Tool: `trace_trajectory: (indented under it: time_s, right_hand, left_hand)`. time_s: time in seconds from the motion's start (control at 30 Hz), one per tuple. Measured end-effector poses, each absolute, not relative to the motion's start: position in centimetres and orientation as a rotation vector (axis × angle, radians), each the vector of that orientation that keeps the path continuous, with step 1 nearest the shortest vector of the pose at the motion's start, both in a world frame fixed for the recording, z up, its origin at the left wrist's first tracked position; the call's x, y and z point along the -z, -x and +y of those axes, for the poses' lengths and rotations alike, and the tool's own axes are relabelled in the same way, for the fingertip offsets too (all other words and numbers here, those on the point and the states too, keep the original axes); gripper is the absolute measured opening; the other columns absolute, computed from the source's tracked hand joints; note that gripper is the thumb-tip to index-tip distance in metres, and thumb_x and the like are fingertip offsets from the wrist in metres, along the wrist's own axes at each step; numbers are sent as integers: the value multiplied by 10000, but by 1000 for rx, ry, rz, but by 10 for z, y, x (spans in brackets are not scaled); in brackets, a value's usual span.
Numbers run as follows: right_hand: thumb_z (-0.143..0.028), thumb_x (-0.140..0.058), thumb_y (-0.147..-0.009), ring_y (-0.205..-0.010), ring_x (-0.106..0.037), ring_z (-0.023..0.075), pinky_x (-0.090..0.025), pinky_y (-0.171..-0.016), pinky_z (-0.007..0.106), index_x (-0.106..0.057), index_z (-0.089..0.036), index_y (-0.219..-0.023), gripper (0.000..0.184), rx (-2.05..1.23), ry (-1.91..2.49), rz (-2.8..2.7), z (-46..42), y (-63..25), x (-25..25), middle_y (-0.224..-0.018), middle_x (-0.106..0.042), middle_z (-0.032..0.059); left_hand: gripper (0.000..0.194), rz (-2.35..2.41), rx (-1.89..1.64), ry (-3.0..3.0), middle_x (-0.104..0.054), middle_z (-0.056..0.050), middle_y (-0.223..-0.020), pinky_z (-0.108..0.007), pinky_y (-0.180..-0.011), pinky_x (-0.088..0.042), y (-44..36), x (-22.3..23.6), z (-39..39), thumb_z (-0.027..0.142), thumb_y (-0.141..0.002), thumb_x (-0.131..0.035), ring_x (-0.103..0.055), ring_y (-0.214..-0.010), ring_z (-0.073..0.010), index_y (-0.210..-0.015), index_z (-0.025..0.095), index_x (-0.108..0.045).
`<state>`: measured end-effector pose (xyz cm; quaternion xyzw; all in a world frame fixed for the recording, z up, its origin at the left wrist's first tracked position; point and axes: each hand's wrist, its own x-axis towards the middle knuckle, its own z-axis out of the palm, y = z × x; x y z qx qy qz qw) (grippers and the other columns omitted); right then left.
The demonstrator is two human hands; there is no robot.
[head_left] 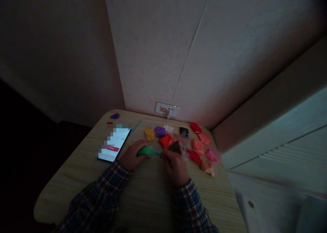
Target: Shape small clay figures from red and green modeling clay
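My left hand (131, 156) is closed round a lump of green clay (144, 151) on the wooden table (143, 195). My right hand (175, 166) is closed on a thin teal stick (156, 153) whose tip touches the green lump. Just beyond my right fingers lies a dark brown packet (175, 146). Both arms wear plaid sleeves.
Several small packets of clay lie at the back of the table: yellow (149, 134), purple (160, 131), red (166, 140), black (184, 131), pink and orange ones (204, 146). A lit phone (114, 145) lies on the left. A wall socket (167, 108) sits behind; a white cabinet (278, 171) stands right.
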<state>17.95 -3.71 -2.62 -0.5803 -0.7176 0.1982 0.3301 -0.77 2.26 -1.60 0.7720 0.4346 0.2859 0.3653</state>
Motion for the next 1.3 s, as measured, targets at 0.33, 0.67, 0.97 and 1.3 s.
trace_trajectory:
  time_s: [0.33, 0.67, 0.97, 1.3]
  right_hand:
    - [-248, -459, -859, -574, -517, 130, -365, -547, 225, -615, -184, -682, 245, -946, 1265, -1799, -34, -173, 19, -599, -562, -14]
    - [-529, -502, -796, -466, -349, 95, -260, -445, 216, -558, -185, -601, 399, -1453, 1039, -1593, -35, -170, 23, -506, -397, -47]
    - [-561, -554, -746, -477, -312, 84, -209, -453, 215, -534, -186, -634, 392, -1698, 915, -1366, -38, -165, 25, -547, -411, -45]
    - [-527, -609, -725, -421, -237, 59, -134, -409, 214, -515, -174, -632, 378, -1782, 845, -1174, -38, -162, 29, -497, -352, -71]
  left_hand:
    - [176, 1044, -721, -1877, -621, -26, -756, -310, -722, -445, 14, 10, 24, 281, -618, -587, -562, -735, -205, -758, 175, -598]
    - [156, 872, -511, -1727, -613, 21, -605, -253, -583, -445, 17, 12, 26, 251, -535, -658, -543, -594, -163, -666, 168, -649]
    - [207, 766, -523, -1576, -583, 21, -640, -254, -563, -438, 20, 12, 25, 260, -540, -677, -526, -597, -154, -710, 160, -614]
    - [243, 742, -570, -1512, -529, 29, -663, -245, -616, -402, 18, 13, 26, 271, -550, -678, -479, -651, -140, -735, 150, -576]
